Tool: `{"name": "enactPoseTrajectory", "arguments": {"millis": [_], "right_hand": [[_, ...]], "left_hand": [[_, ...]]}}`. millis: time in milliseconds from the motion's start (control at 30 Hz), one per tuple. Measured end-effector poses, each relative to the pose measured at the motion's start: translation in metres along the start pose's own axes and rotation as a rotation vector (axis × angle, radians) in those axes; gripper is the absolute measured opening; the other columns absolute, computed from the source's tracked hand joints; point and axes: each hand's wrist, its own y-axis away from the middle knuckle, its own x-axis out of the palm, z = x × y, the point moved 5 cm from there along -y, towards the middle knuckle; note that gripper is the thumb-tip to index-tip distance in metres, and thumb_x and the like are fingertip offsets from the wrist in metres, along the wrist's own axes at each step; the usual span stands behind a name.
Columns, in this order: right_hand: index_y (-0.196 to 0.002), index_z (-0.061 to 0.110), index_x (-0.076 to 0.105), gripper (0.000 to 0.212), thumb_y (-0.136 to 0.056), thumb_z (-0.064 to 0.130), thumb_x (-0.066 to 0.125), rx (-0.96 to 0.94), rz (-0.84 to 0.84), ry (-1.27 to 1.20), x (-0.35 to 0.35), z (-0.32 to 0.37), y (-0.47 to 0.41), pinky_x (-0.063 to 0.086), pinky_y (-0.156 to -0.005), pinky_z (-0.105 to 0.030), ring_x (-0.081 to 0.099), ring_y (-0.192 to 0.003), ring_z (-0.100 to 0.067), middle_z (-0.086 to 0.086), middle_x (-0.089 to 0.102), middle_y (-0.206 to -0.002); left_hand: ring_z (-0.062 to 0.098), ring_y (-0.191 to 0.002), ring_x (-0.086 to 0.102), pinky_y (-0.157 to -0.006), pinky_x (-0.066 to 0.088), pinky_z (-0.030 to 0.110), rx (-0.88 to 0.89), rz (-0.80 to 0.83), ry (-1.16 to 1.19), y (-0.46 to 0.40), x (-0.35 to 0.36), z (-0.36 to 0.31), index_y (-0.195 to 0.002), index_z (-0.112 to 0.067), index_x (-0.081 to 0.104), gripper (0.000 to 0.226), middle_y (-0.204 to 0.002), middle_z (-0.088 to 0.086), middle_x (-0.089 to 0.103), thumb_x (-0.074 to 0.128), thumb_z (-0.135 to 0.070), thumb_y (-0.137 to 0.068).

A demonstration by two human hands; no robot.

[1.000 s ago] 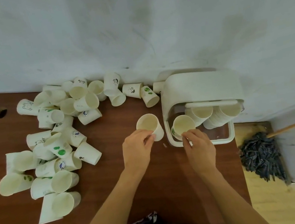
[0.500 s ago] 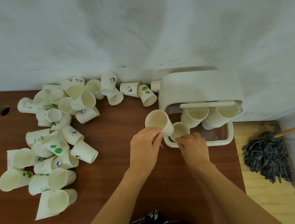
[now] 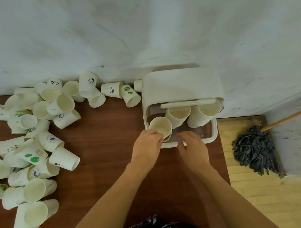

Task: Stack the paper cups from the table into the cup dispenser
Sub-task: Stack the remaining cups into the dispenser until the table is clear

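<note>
The left hand pinches a plain white paper cup mouth-up, nesting it into the leftmost stack of the white plastic cup dispenser on the brown wooden table, while the right hand, fingers loose and empty, rests by the dispenser's front rim, seemingly to brace it.

Bare strip of surface runs between loose cup pile on the left and dispenser on the right; both forearms lie along it. Dispenser mouth crowded: two cup stacks fill middle and right, handle bar crosses above them. Left slot taken by held cup. Far edge blocked by wall and cups lying along it.
</note>
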Motion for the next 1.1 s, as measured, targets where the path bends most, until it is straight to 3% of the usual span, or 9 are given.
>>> {"name": "enactPoseTrajectory", "arguments": {"millis": [267,467,733,900,1100], "right_hand": [[-0.115,0.02,0.068,0.025,-0.093,0.014,0.057,-0.004,0.061,-0.012,-0.008,-0.005,-0.003,0.049,-0.087,-0.026,0.059,-0.107,-0.012,0.005,0.065,-0.118],[-0.113,0.022,0.069,0.021,-0.096,0.02,0.056,-0.087,0.051,-0.029,-0.009,0.018,-0.006,0.052,-0.086,-0.025,0.06,-0.101,-0.01,0.006,0.067,-0.112],[-0.113,0.02,0.068,0.023,-0.095,0.019,0.054,-0.246,0.039,-0.043,0.011,0.116,-0.029,0.049,-0.084,-0.025,0.061,-0.1,-0.012,0.004,0.067,-0.111],[-0.125,0.021,0.061,0.032,-0.093,0.02,0.053,-0.093,0.166,-0.06,0.047,0.156,-0.075,0.046,-0.092,-0.031,0.057,-0.111,-0.016,0.004,0.059,-0.124],[-0.139,0.013,0.046,0.053,-0.089,0.022,0.058,0.142,0.222,-0.067,0.099,0.177,-0.147,0.042,-0.103,-0.042,0.049,-0.123,-0.029,-0.009,0.041,-0.143]], "left_hand": [[0.021,-0.096,0.052,-0.079,0.052,0.036,-0.11,0.179,-0.103,-0.009,0.036,0.014,-0.108,-0.021,0.071,0.023,-0.107,0.001,0.068,0.052,-0.026,-0.097],[0.015,-0.101,0.057,-0.081,0.053,0.031,-0.133,-0.022,0.011,0.0,0.01,0.008,-0.116,-0.02,0.066,0.025,-0.116,-0.005,0.065,0.06,-0.027,-0.092],[0.011,-0.09,0.059,-0.079,0.051,0.031,-0.223,-0.205,0.008,0.005,-0.071,0.066,-0.107,-0.022,0.068,0.018,-0.104,-0.007,0.065,0.057,-0.025,-0.093],[0.018,-0.091,0.059,-0.075,0.045,0.031,-0.311,-0.209,-0.006,-0.016,-0.111,0.119,-0.107,-0.021,0.066,0.019,-0.1,-0.004,0.062,0.056,-0.026,-0.092],[0.023,-0.098,0.058,-0.08,0.048,0.037,-0.299,-0.147,0.043,-0.053,-0.117,0.165,-0.116,-0.017,0.063,0.027,-0.11,0.002,0.062,0.056,-0.025,-0.091]]}}
